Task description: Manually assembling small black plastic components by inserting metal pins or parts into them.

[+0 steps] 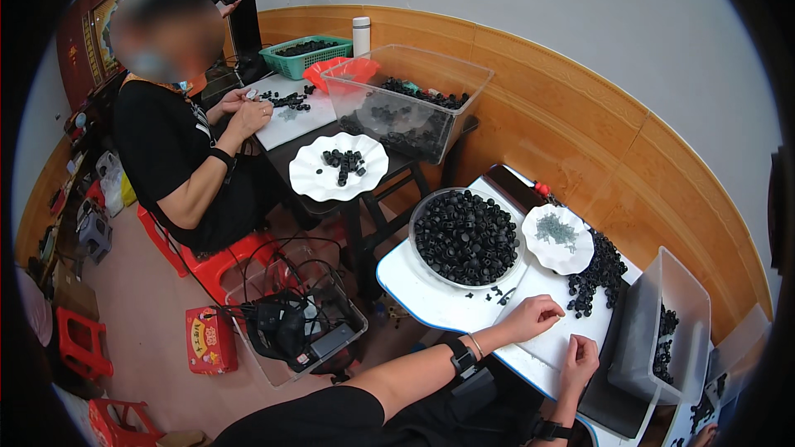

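Black parts (598, 281): small moulded pieces in a loose pile on the white table (414, 275), beyond both hands; many more fill the round bowl.
Right hand (581, 358): raised over the near table edge, fingers curled toward the thumb; whether a piece sits between them cannot be told.
Left hand (534, 319): thumb and fingertips drawn together, well apart from the right; any small piece there is too small to make out.
Clear bin (636, 358): stands right of the right hand, with further black pieces inside.
Handling: pieces are probably light and fairly stiff, likely to roll or slip; a fingertip pinch around the outer wall of a single piece should serve.
Round bowl (503, 276): beyond the left hand, heaped with black pieces.
White dish (571, 264): beside the bowl, bearing pale, fine pieces (553, 230), presumably easily scattered.
Fluted dish (303, 170): on the farther table, a few black pieces at its centre.
Co-worker's hands (250, 116): farther off, above a white board (308, 126) strewn with black pieces.
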A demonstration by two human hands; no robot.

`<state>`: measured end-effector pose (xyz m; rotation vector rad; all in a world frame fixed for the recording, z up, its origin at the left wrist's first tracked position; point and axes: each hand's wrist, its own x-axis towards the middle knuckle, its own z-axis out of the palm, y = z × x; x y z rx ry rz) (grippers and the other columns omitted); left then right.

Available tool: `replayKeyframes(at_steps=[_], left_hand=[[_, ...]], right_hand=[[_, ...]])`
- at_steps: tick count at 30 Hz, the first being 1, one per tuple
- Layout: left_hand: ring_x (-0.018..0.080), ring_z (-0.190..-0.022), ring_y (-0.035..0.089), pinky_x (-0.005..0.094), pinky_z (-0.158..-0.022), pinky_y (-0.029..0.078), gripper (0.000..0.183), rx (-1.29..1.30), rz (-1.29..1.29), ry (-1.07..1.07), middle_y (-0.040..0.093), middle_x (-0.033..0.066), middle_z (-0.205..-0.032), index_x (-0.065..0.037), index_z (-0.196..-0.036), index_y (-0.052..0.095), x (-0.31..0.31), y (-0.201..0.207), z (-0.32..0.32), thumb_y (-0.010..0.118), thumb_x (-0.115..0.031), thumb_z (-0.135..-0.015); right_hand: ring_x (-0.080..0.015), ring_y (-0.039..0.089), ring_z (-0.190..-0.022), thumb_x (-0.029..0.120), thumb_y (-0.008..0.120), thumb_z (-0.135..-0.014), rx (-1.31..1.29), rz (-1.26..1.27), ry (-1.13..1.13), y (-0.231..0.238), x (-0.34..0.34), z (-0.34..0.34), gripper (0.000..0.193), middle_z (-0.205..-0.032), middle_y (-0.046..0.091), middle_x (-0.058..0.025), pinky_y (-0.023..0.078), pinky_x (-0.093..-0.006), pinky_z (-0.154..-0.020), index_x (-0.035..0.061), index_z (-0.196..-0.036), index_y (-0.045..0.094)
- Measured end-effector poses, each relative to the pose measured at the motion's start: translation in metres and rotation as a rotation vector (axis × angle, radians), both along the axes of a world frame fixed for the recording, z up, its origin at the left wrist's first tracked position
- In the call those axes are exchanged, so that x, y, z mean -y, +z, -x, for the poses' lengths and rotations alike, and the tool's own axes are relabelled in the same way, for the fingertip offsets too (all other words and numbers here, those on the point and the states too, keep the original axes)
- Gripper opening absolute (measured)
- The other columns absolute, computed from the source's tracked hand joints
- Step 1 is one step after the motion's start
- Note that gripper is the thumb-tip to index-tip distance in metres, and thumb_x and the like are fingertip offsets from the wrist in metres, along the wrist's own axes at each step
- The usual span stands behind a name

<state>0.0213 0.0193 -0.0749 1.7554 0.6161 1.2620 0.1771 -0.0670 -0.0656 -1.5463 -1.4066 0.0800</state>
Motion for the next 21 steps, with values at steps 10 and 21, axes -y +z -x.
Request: replayKeyframes(at_steps=[10, 21], left_hand=[[0.01, -0.06, 0.054, 0.0223, -0.055, 0.044, 0.011, -0.001, -0.007, 0.003, 0.057, 0.0047, -0.078, -0.003, -0.089, 0.064, -0.0005, -0.0002, 0.0002, 0.061, -0.005, -0.078], [0.0098, -0.06, 0.053, 0.0215, -0.055, 0.044, 0.01, 0.002, -0.011, -0.001, 0.057, 0.0043, -0.078, -0.003, -0.088, 0.064, -0.0001, 0.0007, 0.0, 0.06, -0.005, -0.078]], right_hand=[[-0.0072, 0.048, -0.058, 0.002, 0.058, -0.08, -0.005, 0.04, 0.004, 0.0032, 0.0019, 0.0014, 0.006, -0.071, 0.054, -0.0041, 0.038, -0.0204, -0.052, -0.0031, -0.081, 0.061], [-0.0078, 0.048, -0.054, 0.002, 0.059, -0.079, 0.014, -0.002, 0.008, 0.0015, 0.0002, 0.0006, 0.005, -0.07, 0.054, -0.0046, 0.037, -0.0202, -0.048, -0.0015, -0.08, 0.063]])
